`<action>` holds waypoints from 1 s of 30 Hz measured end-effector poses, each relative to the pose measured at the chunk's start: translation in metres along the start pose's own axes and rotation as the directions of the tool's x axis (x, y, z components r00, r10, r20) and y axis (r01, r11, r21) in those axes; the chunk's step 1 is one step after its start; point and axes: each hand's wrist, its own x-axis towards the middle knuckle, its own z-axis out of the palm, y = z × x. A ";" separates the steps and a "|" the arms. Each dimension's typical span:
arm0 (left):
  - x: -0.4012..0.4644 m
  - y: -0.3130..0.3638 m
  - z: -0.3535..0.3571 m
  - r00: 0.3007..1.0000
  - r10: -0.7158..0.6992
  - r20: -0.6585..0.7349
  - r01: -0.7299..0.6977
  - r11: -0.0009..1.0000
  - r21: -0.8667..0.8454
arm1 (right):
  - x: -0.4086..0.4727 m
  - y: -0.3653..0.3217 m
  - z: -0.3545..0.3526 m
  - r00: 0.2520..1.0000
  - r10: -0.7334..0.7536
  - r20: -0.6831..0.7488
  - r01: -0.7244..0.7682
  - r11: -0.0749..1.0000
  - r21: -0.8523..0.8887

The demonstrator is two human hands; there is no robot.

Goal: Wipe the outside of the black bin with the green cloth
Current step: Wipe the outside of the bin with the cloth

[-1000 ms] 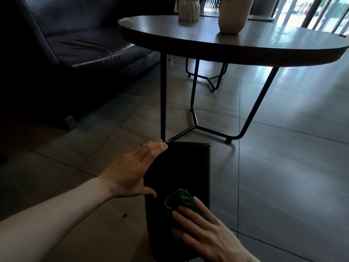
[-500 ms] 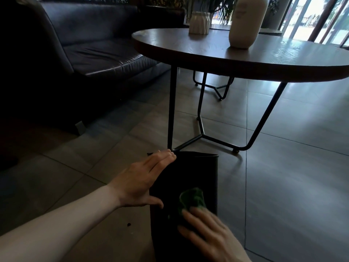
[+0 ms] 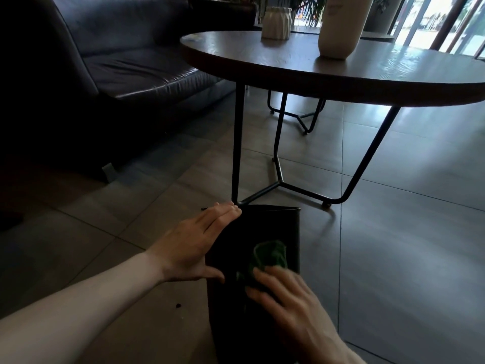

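Observation:
The black bin (image 3: 273, 224) lies on its side on the tiled floor, its far end by the table's foot. My left hand (image 3: 194, 245) rests flat against the bin's left side, fingers stretched along the edge and thumb across the top. My right hand (image 3: 291, 306) presses the green cloth (image 3: 270, 254) flat onto the bin's upper face. The crumpled cloth shows just beyond my fingertips, partly hidden under them.
A round dark wooden table (image 3: 328, 72) on thin black metal legs (image 3: 237, 143) stands right behind the bin, with two pale vases (image 3: 341, 24) on top. A dark leather sofa (image 3: 126, 69) fills the left. A small dark speck (image 3: 178, 305) lies on the floor tiles.
My right hand has slid the green cloth forward along the bin's upper face, away from me. My left hand has stayed on the bin's side. The camera has tilted up slightly.

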 end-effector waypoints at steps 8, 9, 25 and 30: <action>-0.001 0.005 -0.003 1.000 -0.005 0.003 0.005 1.000 0.012 | 0.005 0.044 -0.053 0.892 0.432 -0.132 -0.395 0.887 0.240; -0.002 0.005 -0.005 1.000 -0.003 0.007 0.003 1.000 0.012 | 0.014 0.059 -0.065 0.859 0.483 -0.171 -0.438 0.866 0.243; 0.000 0.010 -0.024 0.997 0.069 0.046 -0.076 0.985 0.154 | 0.062 0.089 -0.076 0.911 0.273 0.311 -0.307 0.950 0.065; 0.024 0.052 -0.009 0.998 0.052 0.018 -0.055 0.985 0.161 | 0.064 0.070 -0.071 0.902 0.349 0.252 -0.372 0.927 0.049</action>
